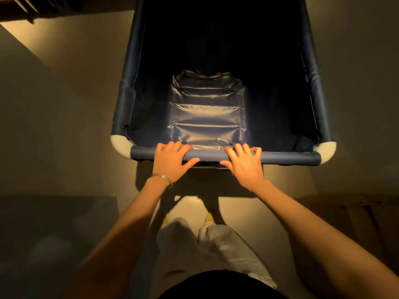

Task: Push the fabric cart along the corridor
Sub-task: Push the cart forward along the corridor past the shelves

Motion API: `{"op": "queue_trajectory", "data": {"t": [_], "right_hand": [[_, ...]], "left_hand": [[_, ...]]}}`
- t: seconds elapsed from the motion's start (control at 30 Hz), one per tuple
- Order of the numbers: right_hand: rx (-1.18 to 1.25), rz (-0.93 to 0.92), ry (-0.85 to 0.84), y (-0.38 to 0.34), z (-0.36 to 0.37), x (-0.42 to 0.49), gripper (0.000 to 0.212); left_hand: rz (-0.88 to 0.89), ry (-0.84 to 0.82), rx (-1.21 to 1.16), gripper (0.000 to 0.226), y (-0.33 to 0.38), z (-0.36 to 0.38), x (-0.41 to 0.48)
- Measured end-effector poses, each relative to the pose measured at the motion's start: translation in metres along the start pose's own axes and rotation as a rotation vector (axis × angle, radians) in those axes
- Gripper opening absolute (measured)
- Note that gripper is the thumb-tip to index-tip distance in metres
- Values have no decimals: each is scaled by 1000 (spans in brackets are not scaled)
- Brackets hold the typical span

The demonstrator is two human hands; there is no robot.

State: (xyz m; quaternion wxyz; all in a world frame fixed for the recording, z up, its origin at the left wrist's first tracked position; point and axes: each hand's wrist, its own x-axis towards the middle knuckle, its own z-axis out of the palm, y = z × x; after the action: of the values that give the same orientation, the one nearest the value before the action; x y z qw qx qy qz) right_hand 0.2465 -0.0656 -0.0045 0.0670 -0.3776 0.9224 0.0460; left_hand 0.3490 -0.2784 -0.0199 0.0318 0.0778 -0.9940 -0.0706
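A deep cart of dark blue fabric (pixel 129 87) stands straight ahead of me, its white corner caps showing at the near left and right. A shiny clear plastic sheet (pixel 205 113) lies inside on the near wall and floor. My left hand (pixel 170 162) and my right hand (pixel 246 165) both grip the padded near rim bar (pixel 287 157), fingers curled over the top, thumbs underneath. The hands sit close together near the bar's middle. The far end of the cart is lost in darkness.
The corridor floor (pixel 71 100) is dim and tan-lit on both sides of the cart. A dark wall or edge (pixel 43 7) runs across the top left. My legs in light trousers (pixel 216 240) are just behind the cart. A dark patch (pixel 54 223) lies at the lower left.
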Motion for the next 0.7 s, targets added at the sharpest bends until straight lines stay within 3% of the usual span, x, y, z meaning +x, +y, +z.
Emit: {"op": "queue_trajectory", "data": {"t": [0.3,0.7], "right_hand": [[9,-56,0,30,3,31,43],[-14,-119,-74,83,-32,187,51]], "left_hand": [[-63,18,-27,49,11,7,31],[-169,-42,-10,51,-29,4,174]]}}
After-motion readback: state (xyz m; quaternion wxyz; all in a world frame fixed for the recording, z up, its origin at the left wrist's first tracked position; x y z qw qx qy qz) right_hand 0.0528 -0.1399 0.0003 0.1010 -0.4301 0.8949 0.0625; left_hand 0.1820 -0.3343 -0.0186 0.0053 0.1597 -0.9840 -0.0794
